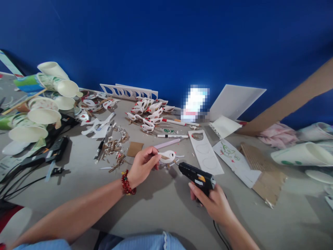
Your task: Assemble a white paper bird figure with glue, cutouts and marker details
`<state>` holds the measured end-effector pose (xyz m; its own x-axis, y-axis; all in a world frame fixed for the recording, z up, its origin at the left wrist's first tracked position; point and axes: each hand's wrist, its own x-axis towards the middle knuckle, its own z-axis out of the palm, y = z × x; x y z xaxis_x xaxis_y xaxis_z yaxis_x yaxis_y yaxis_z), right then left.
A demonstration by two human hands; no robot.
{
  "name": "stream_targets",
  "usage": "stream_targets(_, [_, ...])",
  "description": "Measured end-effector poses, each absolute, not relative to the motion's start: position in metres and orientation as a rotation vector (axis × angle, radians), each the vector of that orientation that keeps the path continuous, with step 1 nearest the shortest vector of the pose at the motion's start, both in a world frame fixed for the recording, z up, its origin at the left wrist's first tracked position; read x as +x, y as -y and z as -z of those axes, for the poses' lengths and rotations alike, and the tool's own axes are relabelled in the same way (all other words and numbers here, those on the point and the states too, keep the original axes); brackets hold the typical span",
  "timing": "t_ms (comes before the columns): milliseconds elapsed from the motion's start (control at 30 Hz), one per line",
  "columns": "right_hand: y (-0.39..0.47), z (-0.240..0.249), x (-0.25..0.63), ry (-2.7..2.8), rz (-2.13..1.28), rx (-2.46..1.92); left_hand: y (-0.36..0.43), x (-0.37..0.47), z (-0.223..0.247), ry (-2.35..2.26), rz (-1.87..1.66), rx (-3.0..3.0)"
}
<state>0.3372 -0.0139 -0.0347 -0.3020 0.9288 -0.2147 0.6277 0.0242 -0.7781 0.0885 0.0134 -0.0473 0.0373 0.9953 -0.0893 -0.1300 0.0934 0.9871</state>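
Paper cups (44, 116) lie tipped in a heap at the far left, beside dark tools and cables. Further right, the left hand (142, 166) pinches a small white paper bird (168, 156) between thumb and fingertips, lifted just above the table so its edge meets the nozzle. The right hand (214, 203) is closed around the grip of a black glue gun (196, 176), whose tip points left at the bird, apparently to glue it. Behind them finished birds (149, 116) sit bunched together, with markers and white card templates (205, 152) just beside. Corrugated cardboard (262, 170) lies to the right. A grey table (156, 208) strewn with scraps meets a deep blue wall (166, 45).
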Motion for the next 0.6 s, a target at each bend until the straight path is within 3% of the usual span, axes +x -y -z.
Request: stream_targets(600, [0.0129,0.0356,0.3375,1.929,-1.194,-1.576,-0.0129,0.0890,0.0489,-1.125,-1.183,1.035])
